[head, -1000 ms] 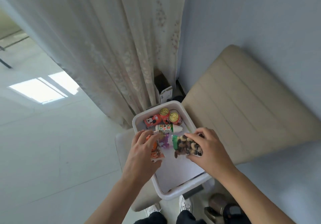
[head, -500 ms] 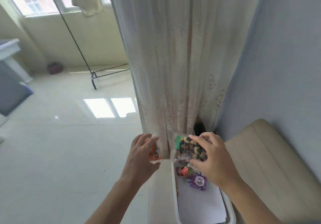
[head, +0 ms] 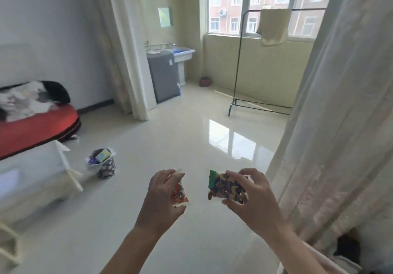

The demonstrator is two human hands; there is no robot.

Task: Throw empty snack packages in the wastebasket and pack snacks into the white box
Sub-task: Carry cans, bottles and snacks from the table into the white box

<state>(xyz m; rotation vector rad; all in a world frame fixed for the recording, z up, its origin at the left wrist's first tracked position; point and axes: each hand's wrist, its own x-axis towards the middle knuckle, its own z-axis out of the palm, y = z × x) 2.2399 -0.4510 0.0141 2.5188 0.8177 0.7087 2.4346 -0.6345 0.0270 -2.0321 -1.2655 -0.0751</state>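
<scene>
- A small red-and-orange snack packet (head: 180,196) was held in the left hand (head: 159,203), pinched by its curled fingers (head: 161,174). Much of the packet was hidden behind the hand, and its print could not be read.
- A nut-printed packet (head: 226,188) with a green edge was gripped in the right hand (head: 255,199), with the fingers (head: 236,173) curled over its top and the thumb set beneath.
- Both packets were held in the air above the tiled floor (head: 191,146), apart from each other. Whether either was full or empty could not be told.
- A patterned wastebasket (head: 106,168) with a plastic liner stood on the floor, well to the left of the hands. Wrappers showed in its mouth, though they were blurred.
- A white piece of furniture (head: 32,178) at the left was blurred and cut off by the frame, and its kind could not be made out.
- A red mattress (head: 36,129) was partly covered by rumpled cloth and cut off at the left.
- A pale curtain (head: 340,124) filled the right side, and a dark shape (head: 348,246) at its foot could not be identified.
</scene>
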